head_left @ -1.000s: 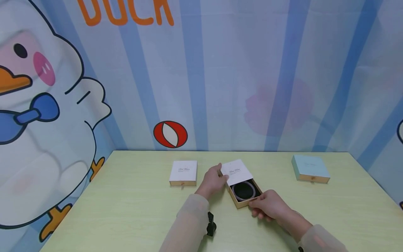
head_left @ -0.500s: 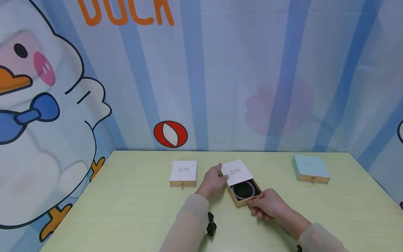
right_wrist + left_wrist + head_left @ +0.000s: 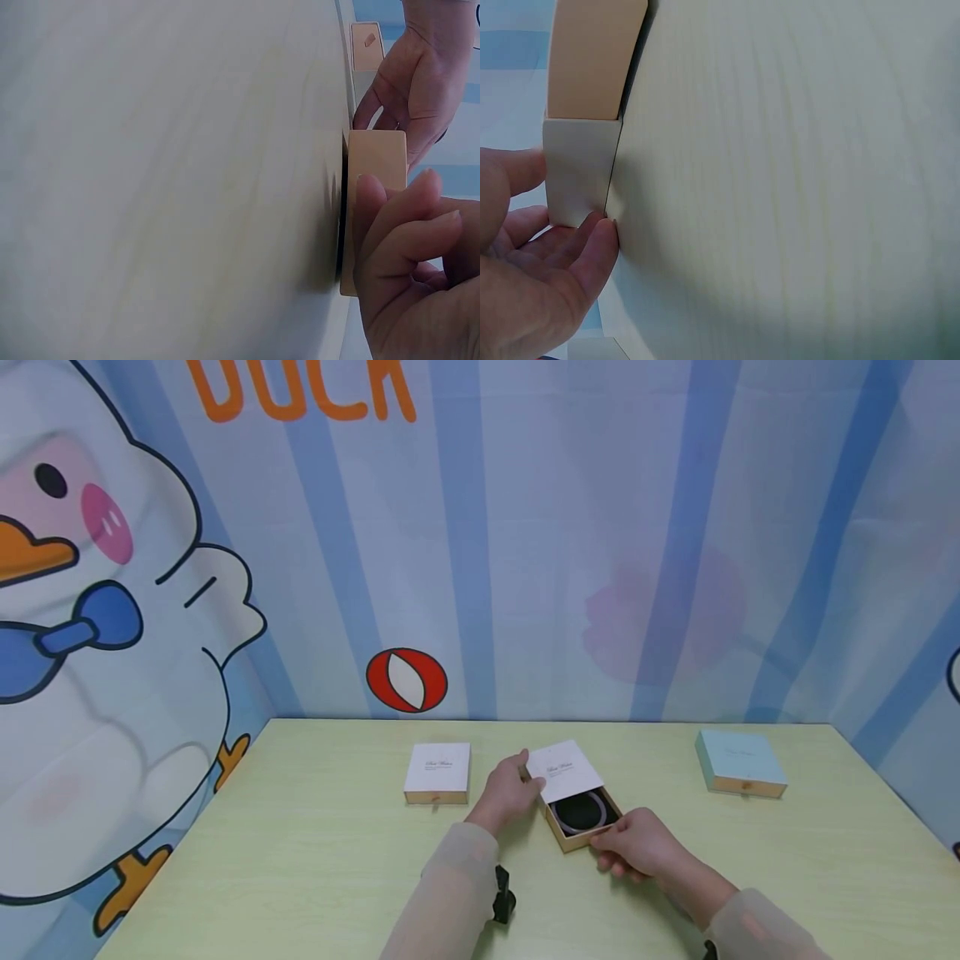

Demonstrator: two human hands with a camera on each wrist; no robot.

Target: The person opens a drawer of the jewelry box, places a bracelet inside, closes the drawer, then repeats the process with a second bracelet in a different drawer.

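Three boxes sit on the far part of the desk [image 3: 315, 860]: one white box [image 3: 437, 770] at left, one pale blue box [image 3: 741, 760] at right, and one middle box [image 3: 570, 783], turned at an angle, its tan tray [image 3: 576, 842] partly out toward the near right. One pale purple ring [image 3: 603, 812] lies in that tray on black. Two hands hold the middle box: the left hand [image 3: 508, 792] has its grip closed round the white sleeve [image 3: 562, 765], the right hand [image 3: 647, 845] pinches the tray's near right corner, fingers curled. Desk runs wide between middle and blue boxes, less beside the white one; its far edge passes behind all three
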